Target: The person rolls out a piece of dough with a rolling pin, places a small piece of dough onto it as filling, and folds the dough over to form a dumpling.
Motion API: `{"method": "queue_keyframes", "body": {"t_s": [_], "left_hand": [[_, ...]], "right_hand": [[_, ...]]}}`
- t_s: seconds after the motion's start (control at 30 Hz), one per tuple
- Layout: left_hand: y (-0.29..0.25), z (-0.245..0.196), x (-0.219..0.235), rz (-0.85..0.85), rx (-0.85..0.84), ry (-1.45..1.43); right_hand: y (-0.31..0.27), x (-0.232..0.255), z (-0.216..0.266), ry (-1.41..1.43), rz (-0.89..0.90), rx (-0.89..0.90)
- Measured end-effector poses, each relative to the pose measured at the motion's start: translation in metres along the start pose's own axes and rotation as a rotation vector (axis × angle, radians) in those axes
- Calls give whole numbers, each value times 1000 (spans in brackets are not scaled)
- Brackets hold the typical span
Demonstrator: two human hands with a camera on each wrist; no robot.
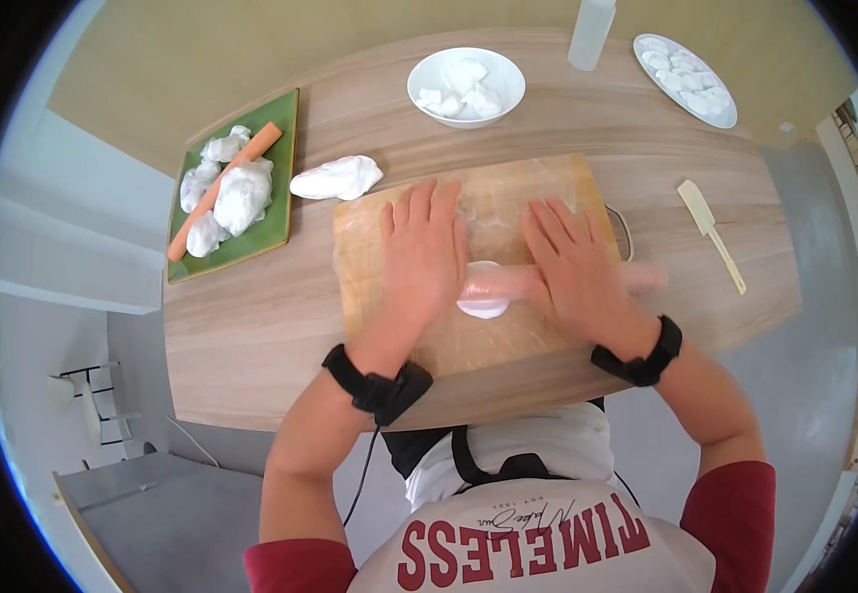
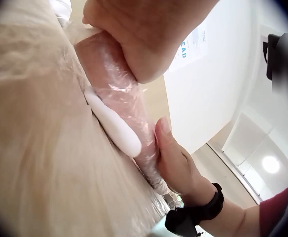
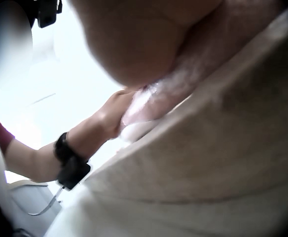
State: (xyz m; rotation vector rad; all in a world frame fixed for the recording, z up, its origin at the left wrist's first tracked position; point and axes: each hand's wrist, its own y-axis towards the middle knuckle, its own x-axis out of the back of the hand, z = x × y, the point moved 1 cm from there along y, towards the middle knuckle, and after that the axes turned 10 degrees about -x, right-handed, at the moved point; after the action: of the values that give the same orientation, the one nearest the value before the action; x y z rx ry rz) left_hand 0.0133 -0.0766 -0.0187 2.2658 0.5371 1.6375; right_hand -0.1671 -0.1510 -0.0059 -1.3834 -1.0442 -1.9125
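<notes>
A plastic-wrapped rolling pin (image 1: 508,285) lies across a small white piece of dough (image 1: 485,308) on a film-covered wooden board (image 1: 380,296). My left hand (image 1: 421,259) rests flat over the pin's left part, fingers straight and pointing away. On the right part lies my right hand (image 1: 579,272), its fingers straight too. In the left wrist view the wrapped pin (image 2: 117,84) touches the white dough (image 2: 115,126), and the right hand (image 2: 176,163) is against the pin's far part. The right wrist view shows the pin (image 3: 183,79) under the near palm.
Left, a green tray (image 1: 276,188) holds white lumps and an orange stick (image 1: 221,188); a white lump (image 1: 338,178) lies beside it. Behind stand a white bowl (image 1: 467,117), a bottle (image 1: 591,35) and a plate (image 1: 726,117) of white pieces. A cream spatula (image 1: 711,234) lies right.
</notes>
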Motion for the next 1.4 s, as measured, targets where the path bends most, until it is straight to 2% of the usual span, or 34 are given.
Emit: {"method": "queue_keyframes", "body": {"t_s": [0.17, 0.23, 0.33, 0.4, 0.47, 0.53, 0.6, 0.73, 0.83, 1.07, 1.13, 1.23, 1.3, 1.33, 1.4], "left_hand": [[29, 21, -18, -87, -40, 67], [23, 22, -16, -98, -38, 84], [3, 6, -8, -62, -55, -5], [-22, -17, 8, 67, -21, -87], [-43, -37, 17, 108, -43, -64], [-58, -47, 22, 143, -66, -33], [-68, -51, 24, 178, -109, -59], [-38, -30, 16, 155, -79, -32], [-7, -4, 1, 53, -55, -52], [42, 33, -22, -44, -59, 129], [41, 34, -20, -72, -65, 148], [24, 25, -14, -39, -62, 51], [3, 9, -3, -59, -98, -217], [-9, 5, -2, -57, -98, -219], [-29, 1, 3, -21, -38, -499]], "right_hand": [[36, -18, -21, -69, -50, -23], [38, -19, -21, -95, -81, -12], [16, -9, -11, -82, -4, 23], [-5, 4, 1, -48, 22, 24], [-28, 15, 11, -19, 41, 34], [-46, 21, 13, 38, 170, 69], [-46, 23, 14, 57, 139, 82], [-22, 13, 7, 40, 66, 54], [14, -11, -11, -20, 82, 7], [68, -30, -32, -119, 54, -104], [74, -33, -32, -136, -54, -103], [52, -26, -25, -192, 23, -39], [28, -17, -16, -127, 22, -11], [16, -10, -11, -61, 15, 20], [-3, 2, -3, -18, -22, 55]]}}
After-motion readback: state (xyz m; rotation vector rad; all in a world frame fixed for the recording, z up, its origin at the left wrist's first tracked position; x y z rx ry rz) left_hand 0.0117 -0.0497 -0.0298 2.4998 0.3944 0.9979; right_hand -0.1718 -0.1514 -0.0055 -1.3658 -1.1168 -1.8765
